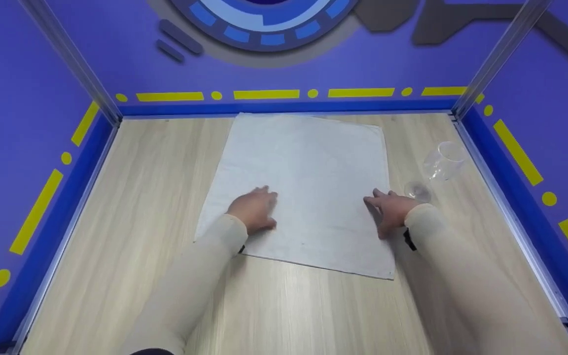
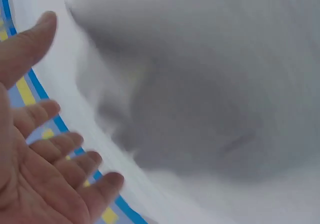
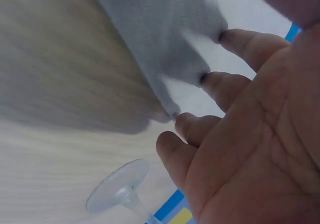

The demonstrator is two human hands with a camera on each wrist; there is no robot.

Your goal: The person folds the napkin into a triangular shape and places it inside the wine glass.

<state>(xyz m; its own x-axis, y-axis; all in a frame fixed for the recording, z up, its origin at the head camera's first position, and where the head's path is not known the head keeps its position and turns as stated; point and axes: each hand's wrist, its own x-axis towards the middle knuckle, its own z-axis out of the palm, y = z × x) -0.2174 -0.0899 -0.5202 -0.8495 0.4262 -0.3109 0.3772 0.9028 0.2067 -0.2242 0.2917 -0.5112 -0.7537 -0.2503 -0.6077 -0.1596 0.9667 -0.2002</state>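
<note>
A white cloth (image 1: 313, 162) lies flat on the wooden table, its far edge near the back wall. Over its left part is my left hand (image 1: 255, 209), holding nothing, with fingers and thumb spread apart. In the left wrist view the palm of that hand (image 2: 50, 179) shows above the white fabric (image 2: 240, 84). At the cloth's right edge my right hand (image 1: 393, 209) has its fingertips on the fabric, as the right wrist view shows with the fingers (image 3: 245, 44) spread. Just beyond the right hand stands a clear stemmed wine glass (image 1: 444, 165), its foot (image 3: 120, 184) close to the little finger.
The light wooden table (image 1: 141, 197) is bounded by a blue-purple back wall (image 1: 264, 74) and side walls with yellow dashes. Metal rails (image 1: 515, 212) run along the side edges.
</note>
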